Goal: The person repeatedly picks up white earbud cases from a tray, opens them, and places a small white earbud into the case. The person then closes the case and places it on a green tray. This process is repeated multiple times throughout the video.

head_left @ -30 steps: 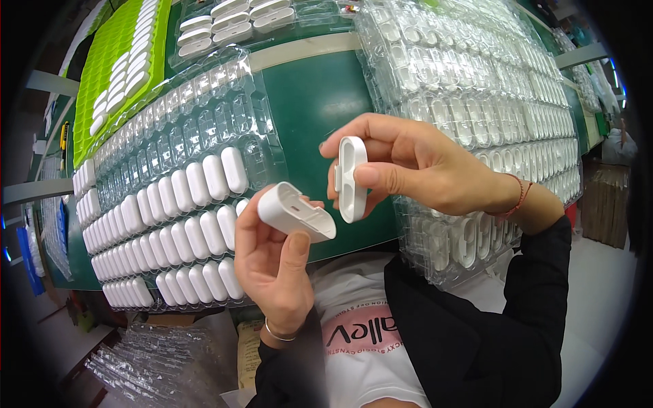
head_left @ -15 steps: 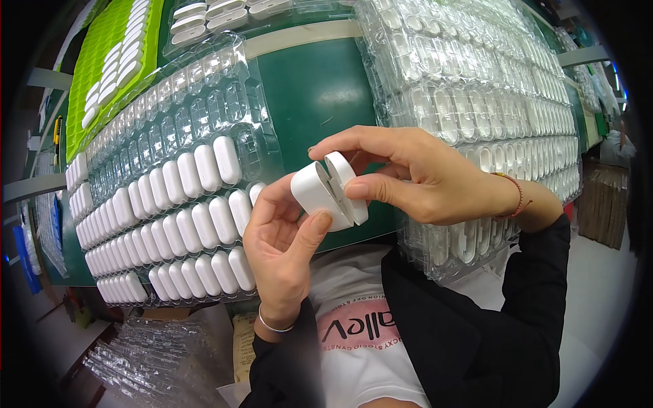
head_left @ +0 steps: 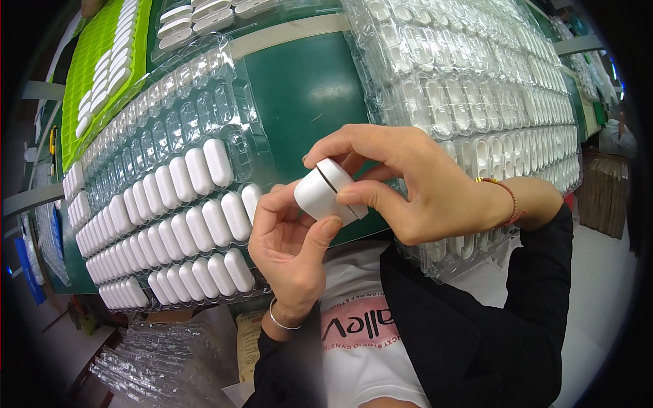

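Note:
Between my two hands is a white earbud charging case (head_left: pixel 317 195), its hinged lid (head_left: pixel 335 175) almost closed, with a thin dark gap along the seam. My left hand (head_left: pixel 289 248) grips the body, thumb on the near side and fingers behind it. The thumb and fingers of my right hand (head_left: pixel 415 183) pinch the lid and its edge. Left of my hands lies a clear plastic tray (head_left: pixel 255 129) with rows of white cases (head_left: pixel 218 163) standing in its pockets; several back pockets hold nothing.
Clear trays (head_left: pixel 469 102) filled with white case parts stand at the right. A bright green tray (head_left: pixel 81 81) of white pieces lies far left. Opened white cases (head_left: pixel 211 17) sit in another tray at the back. The green tabletop (head_left: pixel 306 88) shows between the trays. Plastic sheets (head_left: pixel 153 360) lie below left.
The lid of the charging case has swung from plainly open to nearly closed, pressed by my right hand. My left hand has shifted slightly right, still gripping the body.

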`<state>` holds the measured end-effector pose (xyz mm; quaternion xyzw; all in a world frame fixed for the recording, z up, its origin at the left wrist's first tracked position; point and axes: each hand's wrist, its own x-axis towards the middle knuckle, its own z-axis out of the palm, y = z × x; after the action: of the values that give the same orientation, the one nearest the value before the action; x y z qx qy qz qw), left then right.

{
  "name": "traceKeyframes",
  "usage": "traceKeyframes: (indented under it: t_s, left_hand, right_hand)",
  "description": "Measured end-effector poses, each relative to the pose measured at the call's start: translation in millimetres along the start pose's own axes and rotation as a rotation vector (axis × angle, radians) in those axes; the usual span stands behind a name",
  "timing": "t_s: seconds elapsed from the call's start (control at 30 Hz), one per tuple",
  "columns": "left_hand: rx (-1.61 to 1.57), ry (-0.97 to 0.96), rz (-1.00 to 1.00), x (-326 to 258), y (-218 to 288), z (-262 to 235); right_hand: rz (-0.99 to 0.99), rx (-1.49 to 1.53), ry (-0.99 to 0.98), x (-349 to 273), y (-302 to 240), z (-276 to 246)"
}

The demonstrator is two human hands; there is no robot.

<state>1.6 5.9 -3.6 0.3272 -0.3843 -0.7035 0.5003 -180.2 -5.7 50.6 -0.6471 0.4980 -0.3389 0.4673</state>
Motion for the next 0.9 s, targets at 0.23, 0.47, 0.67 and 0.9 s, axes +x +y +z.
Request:
traceKeyframes:
  t_s: [0.23, 0.47, 0.67, 0.9]
  left_hand:
    - [-0.214, -0.05, -0.21, 0.6, 8.1, -3.4]
    - [-0.252, -0.012, -0.174, -5.1, 8.5, -11.4]
    - [-0.21, 0.063, -0.062, -0.6, 12.0, -8.3]
    - [-0.225, 0.049, -0.043, -3.0, 11.7, -15.4]
  right_hand:
    - [0.022, 0.046, -0.055, -0.5, -4.7, -5.8]
    - [-0.033, 0.144, 0.049, 5.8, -3.1, -11.3]
    - [-0.432, -0.224, 0.155, 2.8, -11.8, 0.4]
    - [-0.449, -0.329, 0.214, 7.5, -13.2, 3.8]
